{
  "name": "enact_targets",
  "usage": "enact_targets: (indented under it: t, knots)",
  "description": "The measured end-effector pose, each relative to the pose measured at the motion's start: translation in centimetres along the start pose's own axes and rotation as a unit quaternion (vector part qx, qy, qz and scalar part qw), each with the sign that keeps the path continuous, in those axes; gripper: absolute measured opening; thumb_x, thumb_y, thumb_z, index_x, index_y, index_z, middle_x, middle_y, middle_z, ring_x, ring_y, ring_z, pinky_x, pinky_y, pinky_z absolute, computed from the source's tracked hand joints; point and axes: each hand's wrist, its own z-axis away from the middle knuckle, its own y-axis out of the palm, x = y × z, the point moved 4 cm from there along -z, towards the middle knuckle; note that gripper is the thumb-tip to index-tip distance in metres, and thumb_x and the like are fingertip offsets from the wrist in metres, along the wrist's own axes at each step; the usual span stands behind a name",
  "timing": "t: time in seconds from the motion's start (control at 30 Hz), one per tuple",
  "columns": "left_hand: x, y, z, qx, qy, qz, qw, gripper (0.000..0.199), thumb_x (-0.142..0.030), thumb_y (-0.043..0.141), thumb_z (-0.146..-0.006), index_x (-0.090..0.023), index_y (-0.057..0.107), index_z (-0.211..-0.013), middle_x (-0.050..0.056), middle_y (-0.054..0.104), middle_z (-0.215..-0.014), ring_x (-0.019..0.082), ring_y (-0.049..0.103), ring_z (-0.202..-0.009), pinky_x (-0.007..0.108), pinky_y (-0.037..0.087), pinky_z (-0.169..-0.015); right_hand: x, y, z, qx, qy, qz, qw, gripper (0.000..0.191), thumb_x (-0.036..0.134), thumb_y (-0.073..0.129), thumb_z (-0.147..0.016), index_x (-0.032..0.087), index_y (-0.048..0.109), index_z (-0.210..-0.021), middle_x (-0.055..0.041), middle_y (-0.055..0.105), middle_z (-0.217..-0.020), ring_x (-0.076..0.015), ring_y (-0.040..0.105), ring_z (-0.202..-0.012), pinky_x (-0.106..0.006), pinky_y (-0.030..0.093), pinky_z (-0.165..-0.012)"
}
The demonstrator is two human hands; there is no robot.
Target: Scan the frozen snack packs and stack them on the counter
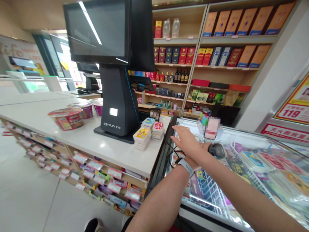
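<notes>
My right hand [185, 138] reaches across from the right with its fingers stretched out over the left edge of the glass-topped freezer [243, 129]; nothing is in it. Below the right forearm crosses my left arm, with a pale-banded watch [184, 165] on the wrist. Most of my left hand [204, 146] is hidden behind that forearm, but its visible part closes around a dark, rounded barcode scanner [217, 150]. Black cable loops [172, 154] lie beside the hands. Just beyond the scanner is a partly blurred pink object [212, 125].
Left of the hands, a white counter [116, 154] carries a black checkout screen [96, 32], instant noodle bowls [69, 118] and stacks of small packs [142, 137]. White wire baskets [210, 190] with packaged goods sit inside the freezer. Behind are shelves of boxes [173, 55] and bottles.
</notes>
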Motion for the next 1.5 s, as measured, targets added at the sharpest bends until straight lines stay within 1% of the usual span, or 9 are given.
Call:
enact_targets:
  t: [0.07,0.23,0.4,0.53,0.63,0.8,1.03,1.33,1.5]
  knots:
    - [0.3,0.2,0.4,0.012,0.027,0.005,1.000,0.048,-0.031,0.043,-0.098,-0.020,0.039,-0.145,0.008,0.060,-0.134,0.023,0.053,-0.126,0.039,0.035,-0.116,0.8,1.4,-1.6,0.038,-0.008,-0.002,0.999,0.046,0.027,0.057,-0.091,0.008,0.056,-0.132,-0.0197,0.060,-0.135,-0.0292,0.054,-0.127,-0.044,0.042,-0.109]
    - [0.5,-0.1,0.9,-0.004,0.028,0.016,0.999,0.052,-0.041,0.042,-0.098,-0.024,0.036,-0.146,0.006,0.060,-0.137,0.024,0.052,-0.128,0.051,0.020,-0.123,1.8,4.3,-4.7,0.095,-0.005,0.004,0.995,0.055,0.029,0.062,-0.088,0.007,0.050,-0.137,-0.0213,0.055,-0.139,-0.0297,0.047,-0.132,-0.043,0.041,-0.107]
    - [0.0,-0.7,0.5,0.034,0.008,0.017,0.999,0.052,-0.043,0.044,-0.097,-0.024,0.040,-0.145,0.007,0.063,-0.133,0.024,0.053,-0.127,0.051,0.023,-0.121,2.0,6.4,-6.5,0.128,0.016,0.025,0.991,0.057,0.029,0.062,-0.087,0.006,0.048,-0.137,-0.0219,0.053,-0.139,-0.0315,0.045,-0.131,-0.044,0.042,-0.105]
    - [-0.1,-0.9,-0.2,0.073,-0.006,0.010,0.997,0.051,-0.034,0.046,-0.095,-0.022,0.041,-0.144,0.009,0.062,-0.135,0.026,0.053,-0.128,0.059,0.023,-0.119,2.3,7.1,-6.8,0.139,0.029,0.036,0.989,0.055,0.031,0.061,-0.088,0.006,0.049,-0.136,-0.0210,0.054,-0.137,-0.0325,0.047,-0.127,-0.045,0.044,-0.101]
    - [-0.3,-1.0,-0.3,0.085,-0.024,0.005,0.996,0.060,-0.030,0.055,-0.088,-0.022,0.040,-0.145,0.009,0.061,-0.137,0.027,0.052,-0.130,0.058,0.022,-0.120,2.5,7.4,-6.6,0.154,0.032,0.047,0.986,0.046,0.028,0.058,-0.091,0.007,0.052,-0.131,-0.0210,0.057,-0.133,-0.0309,0.048,-0.126,-0.046,0.043,-0.100]
    - [-0.7,-1.6,0.0,0.070,-0.030,0.016,0.997,0.055,-0.028,0.054,-0.088,-0.021,0.044,-0.142,0.008,0.063,-0.135,0.025,0.053,-0.129,0.055,0.019,-0.121,2.6,7.2,-6.4,0.152,0.015,0.083,0.985,0.032,0.010,0.043,-0.093,0.009,0.058,-0.122,-0.0179,0.065,-0.122,-0.0273,0.057,-0.114,-0.044,0.044,-0.095]
    - [-1.2,-2.3,0.2,0.087,-0.044,-0.002,0.995,0.057,-0.027,0.057,-0.086,-0.020,0.045,-0.141,0.009,0.062,-0.135,0.026,0.052,-0.130,0.053,0.019,-0.121,2.7,6.5,-6.0,0.136,-0.012,0.101,0.986,0.028,0.012,0.042,-0.095,0.011,0.061,-0.115,-0.0145,0.068,-0.116,-0.0250,0.062,-0.107,-0.038,0.048,-0.088]
    - [-0.9,-1.7,-0.2,0.072,-0.032,0.005,0.997,0.053,-0.027,0.055,-0.087,-0.020,0.047,-0.139,0.009,0.065,-0.131,0.027,0.056,-0.125,0.053,0.022,-0.119,2.6,5.1,-5.7,0.135,0.031,0.093,0.986,0.026,0.011,0.041,-0.095,0.014,0.060,-0.112,-0.0128,0.068,-0.112,-0.0240,0.064,-0.102,-0.033,0.051,-0.081]
    - [-0.6,-1.4,0.0,0.053,-0.027,0.011,0.998,0.052,-0.026,0.056,-0.086,-0.022,0.048,-0.138,0.009,0.067,-0.128,0.028,0.058,-0.122,0.051,0.022,-0.120,1.9,3.4,-4.8,0.081,0.078,0.034,0.993,0.022,0.018,0.045,-0.096,0.019,0.060,-0.112,-0.0079,0.069,-0.110,-0.0212,0.065,-0.100,-0.029,0.048,-0.082]
